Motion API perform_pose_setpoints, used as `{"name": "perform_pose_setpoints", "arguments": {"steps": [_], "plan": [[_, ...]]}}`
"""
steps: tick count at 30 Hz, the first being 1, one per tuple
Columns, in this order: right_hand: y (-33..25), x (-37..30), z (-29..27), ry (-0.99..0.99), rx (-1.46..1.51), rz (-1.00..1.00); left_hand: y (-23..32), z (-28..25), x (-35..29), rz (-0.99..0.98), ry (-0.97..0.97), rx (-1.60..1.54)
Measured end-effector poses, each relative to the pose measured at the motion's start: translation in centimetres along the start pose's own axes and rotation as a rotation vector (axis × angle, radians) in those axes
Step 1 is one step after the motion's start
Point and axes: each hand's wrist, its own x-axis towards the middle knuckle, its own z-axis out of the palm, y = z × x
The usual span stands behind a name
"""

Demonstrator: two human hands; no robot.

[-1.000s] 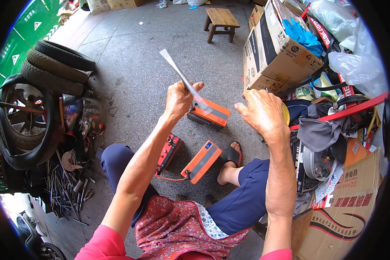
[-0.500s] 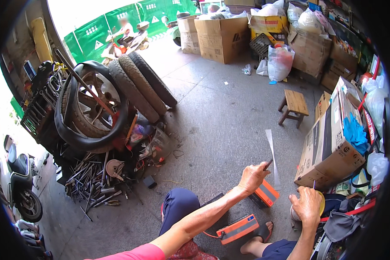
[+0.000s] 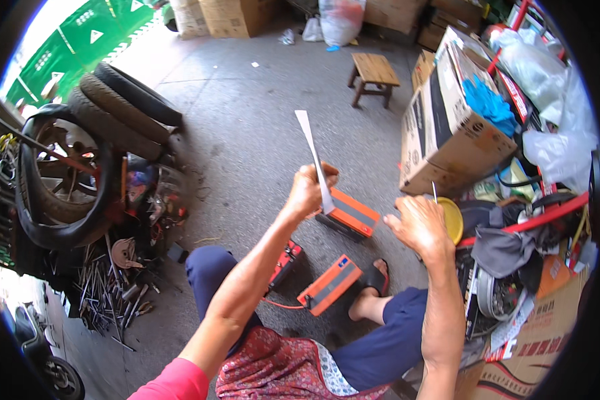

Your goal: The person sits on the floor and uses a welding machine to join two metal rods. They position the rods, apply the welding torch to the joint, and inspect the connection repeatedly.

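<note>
My left hand [image 3: 305,191] is closed in front of me, a small dark piece showing at its fingertips. A long pale strip [image 3: 311,147] crosses this hand, flared at both ends; I believe it is gripped there. Below lie two orange-and-grey box-shaped batteries [image 3: 358,212] [image 3: 333,283], the nearer with a red wire. A red-and-black box [image 3: 291,257] is partly hidden by my left forearm. My right hand [image 3: 417,223] is curled beside a yellow round lid-like thing [image 3: 453,221], and a thin metal rod [image 3: 435,192] sticks up from it. The rod's lower part is hidden.
Old tyres [image 3: 117,117], a wheel and a heap of tools [image 3: 117,293] fill the left. A wooden stool [image 3: 375,72] stands ahead, with a carton [image 3: 450,137] bearing blue gloves [image 3: 489,105] to its right. A grey cloth [image 3: 507,249], red bar and clutter crowd my right side.
The view has swung right and downward, so everything sits further left and higher. The pale strip, earlier beyond my left fingertips, now crosses that hand. My right hand still has the rod.
</note>
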Motion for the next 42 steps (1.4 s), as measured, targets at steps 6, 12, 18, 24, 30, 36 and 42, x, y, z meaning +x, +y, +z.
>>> {"name": "perform_pose_setpoints", "arguments": {"steps": [6,12,18,24,30,36,42], "plan": [[0.0,0.2,0.0,-0.111,0.004,0.021,0.5,1.9,-0.2,0.092,0.011,0.04],[0.6,2.3,4.4,-0.291,-0.06,-0.017,2.2,2.5,-0.9,0.161,0.181,0.326],[0.9,3.3,6.2,-0.353,-0.063,-0.06,2.4,1.9,-0.9,0.135,0.285,0.402],[0.0,7.1,12.8,-0.492,-0.058,-0.123,3.6,0.3,-1.0,-0.021,0.266,0.49],[-4.1,10.4,22.4,-0.093,0.56,0.061,2.4,-0.2,-1.6,0.025,0.383,0.109],[-7.4,9.8,24.3,0.183,0.754,0.15,2.1,-1.7,-2.2,-0.099,0.412,0.015],[-4.8,10.9,24.6,0.121,0.819,0.197,3.9,-2.3,-2.1,-0.07,0.462,-0.016]]}}
